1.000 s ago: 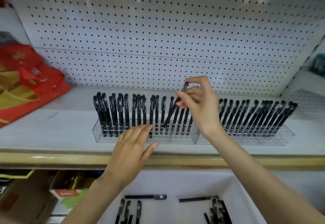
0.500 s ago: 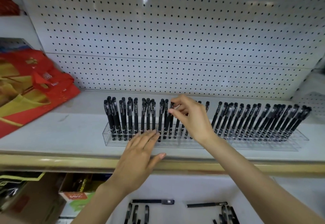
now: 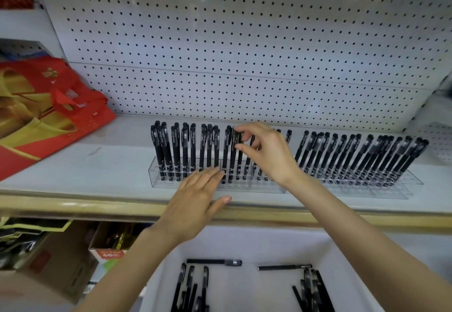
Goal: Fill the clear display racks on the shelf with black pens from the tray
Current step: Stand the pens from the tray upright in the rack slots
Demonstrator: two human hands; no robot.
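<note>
Two clear display racks stand side by side on the shelf, the left rack and the right rack, both holding several upright black pens. My right hand pinches the cap of one black pen that stands in the left rack near its middle. My left hand lies flat with straight fingers, fingertips touching the front of the left rack. Below the shelf a white tray holds several loose black pens.
A white pegboard backs the shelf. Red and gold bags lie on the shelf at the left. The shelf has a tan front edge. Cardboard boxes sit below on the left.
My right hand has lowered the pen from a tilted hold above the row into an upright place in the left rack. My left hand stayed at the rack's front.
</note>
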